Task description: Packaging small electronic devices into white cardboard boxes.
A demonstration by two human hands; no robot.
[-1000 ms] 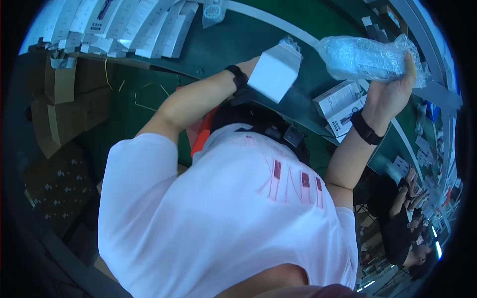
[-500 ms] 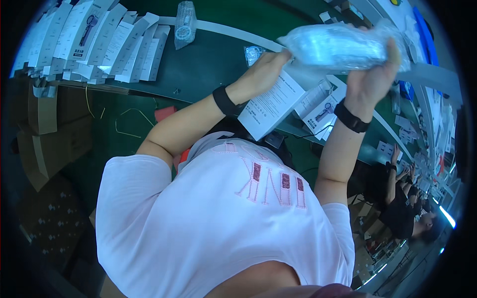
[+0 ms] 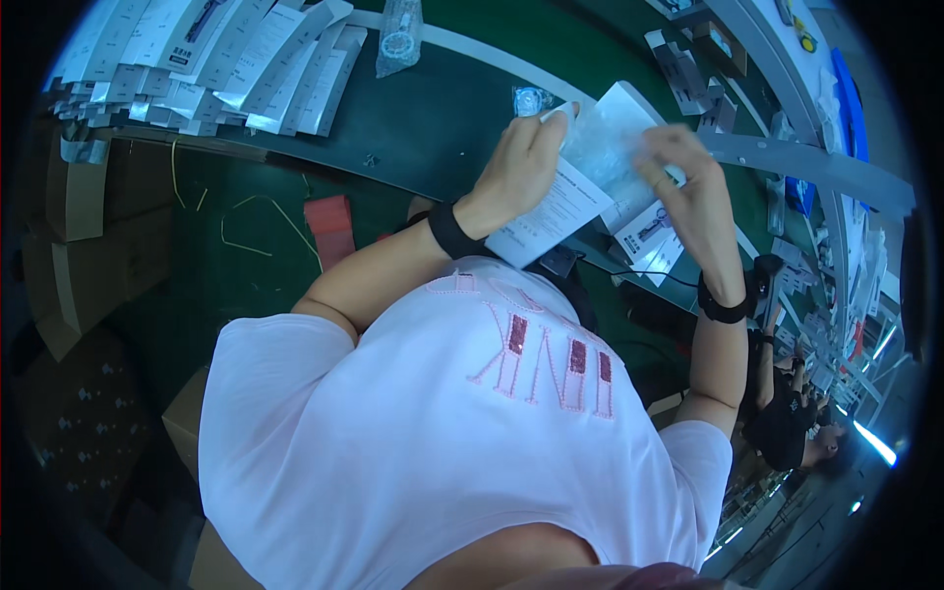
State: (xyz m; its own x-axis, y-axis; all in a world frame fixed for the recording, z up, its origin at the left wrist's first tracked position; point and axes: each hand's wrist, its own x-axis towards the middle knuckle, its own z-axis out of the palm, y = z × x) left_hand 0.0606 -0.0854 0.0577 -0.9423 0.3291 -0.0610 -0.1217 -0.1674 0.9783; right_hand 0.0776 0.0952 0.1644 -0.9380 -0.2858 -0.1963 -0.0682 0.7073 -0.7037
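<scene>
My left hand [image 3: 521, 162] is closed round a white printed carton [image 3: 556, 216], near its upper end. A bubble-wrapped item [image 3: 605, 143] shows at that end, between my two hands; most of it is out of sight, seemingly inside the carton. Beside the wrap is my right hand [image 3: 693, 182], fingers bent toward it and blurred; I cannot tell whether they grip it. Just right of the held carton lies another white carton [image 3: 649, 226] with a picture of a purple device. A small clear packet [image 3: 531, 99] rests on the bench beyond my left hand.
Several white cartons [image 3: 265, 59] are stacked at the far left of the green bench [image 3: 423, 128]. A bubble-wrapped piece [image 3: 400, 39] lies beside them. Metal posts [image 3: 787, 157] stand at the right, with co-workers [image 3: 787, 423] beyond. Brown cardboard boxes [image 3: 84, 265] are at the left.
The bubble-wrapped item, held up by my right hand before, has come down to the carton's end. My right hand has moved lower, and the left hand has taken a fuller grip on the carton.
</scene>
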